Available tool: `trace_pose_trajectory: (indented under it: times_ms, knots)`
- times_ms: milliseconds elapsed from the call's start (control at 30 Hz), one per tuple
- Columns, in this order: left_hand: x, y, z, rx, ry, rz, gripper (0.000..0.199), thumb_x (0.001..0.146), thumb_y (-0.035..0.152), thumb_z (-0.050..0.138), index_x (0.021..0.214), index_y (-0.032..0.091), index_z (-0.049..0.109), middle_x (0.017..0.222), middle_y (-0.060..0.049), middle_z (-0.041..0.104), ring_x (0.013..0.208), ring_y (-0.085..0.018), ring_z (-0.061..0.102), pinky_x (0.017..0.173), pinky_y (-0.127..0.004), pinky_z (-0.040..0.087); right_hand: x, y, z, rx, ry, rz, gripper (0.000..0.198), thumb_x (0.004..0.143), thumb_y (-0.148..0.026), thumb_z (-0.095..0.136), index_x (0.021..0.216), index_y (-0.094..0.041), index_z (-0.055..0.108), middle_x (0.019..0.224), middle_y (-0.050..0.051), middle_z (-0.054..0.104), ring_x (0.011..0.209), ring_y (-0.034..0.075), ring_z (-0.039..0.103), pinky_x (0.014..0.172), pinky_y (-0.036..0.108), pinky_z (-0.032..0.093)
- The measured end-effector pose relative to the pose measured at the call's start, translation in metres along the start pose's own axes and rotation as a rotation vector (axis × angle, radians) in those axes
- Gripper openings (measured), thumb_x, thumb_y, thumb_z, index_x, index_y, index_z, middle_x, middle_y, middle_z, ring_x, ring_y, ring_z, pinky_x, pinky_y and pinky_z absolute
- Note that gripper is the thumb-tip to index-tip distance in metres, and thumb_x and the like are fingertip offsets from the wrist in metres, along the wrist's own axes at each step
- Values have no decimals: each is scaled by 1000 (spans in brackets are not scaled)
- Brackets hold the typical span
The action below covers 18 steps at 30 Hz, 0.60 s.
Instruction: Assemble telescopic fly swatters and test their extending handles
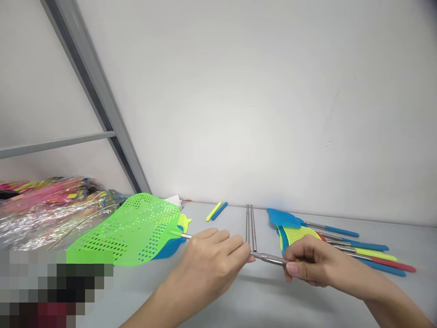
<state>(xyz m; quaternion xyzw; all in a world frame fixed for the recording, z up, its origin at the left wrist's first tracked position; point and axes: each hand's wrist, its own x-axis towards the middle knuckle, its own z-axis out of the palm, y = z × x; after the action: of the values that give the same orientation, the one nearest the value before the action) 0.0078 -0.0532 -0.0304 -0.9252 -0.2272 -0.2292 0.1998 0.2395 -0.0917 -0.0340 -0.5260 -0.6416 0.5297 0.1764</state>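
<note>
A fly swatter with a bright green perforated head (136, 228) and a metal telescopic rod lies across my two hands. My left hand (216, 257) is closed around the rod, to the right of the head. Thumb and fingers of my right hand (314, 264) pinch the rod's thicker right end. Just beyond my hands, two loose metal rods (250, 225) lie side by side. Farther back are a yellow handle sleeve (214, 212) and a blue handle sleeve (219, 211). Partly hidden under the green head are a blue swatter head (170, 248) and a small yellow one (184, 222).
Several assembled fly swatters (362, 246) with blue, yellow and red handles lie in a pile on the right. Clear plastic bags (61, 209) of colourful items fill the left. A metal frame post (99, 100) stands before the white wall (256, 100). The lower left corner is pixelated.
</note>
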Motion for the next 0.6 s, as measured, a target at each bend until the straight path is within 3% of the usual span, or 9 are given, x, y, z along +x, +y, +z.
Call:
trace_pose_trajectory:
  times_ms: [433,600]
  knots:
    - [-2,1,6,-83,-70,0,21,85,29,38,70,19,49,57,5,48,51,-11,38,48,-28,20,5,-2,-2,254,-145,80,25,75,-35,51,66,-12,57,50,-5,37,38,3,24,36,20,13]
    - [-2,2,7,-108,-65,-28,19,83,28,39,72,20,51,58,4,49,52,-11,39,49,-27,21,2,-4,-3,217,-191,80,27,77,-38,47,68,-14,57,50,-4,39,36,3,24,35,20,14]
